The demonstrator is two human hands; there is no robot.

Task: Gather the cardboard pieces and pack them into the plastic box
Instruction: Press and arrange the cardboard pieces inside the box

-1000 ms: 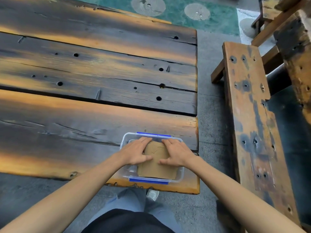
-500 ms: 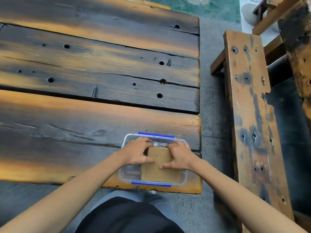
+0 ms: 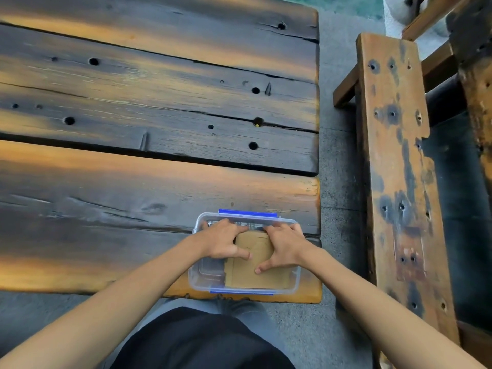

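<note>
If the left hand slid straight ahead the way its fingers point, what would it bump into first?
Probably the far wall of the plastic box, right beyond the left hand fingertips. Depth is hard to judge; they may already touch it.

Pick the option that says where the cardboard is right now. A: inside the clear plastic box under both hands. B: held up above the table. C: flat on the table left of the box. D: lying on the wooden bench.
A: the cardboard lies inside the plastic box, with the left hand and right hand pressing on it.
</note>
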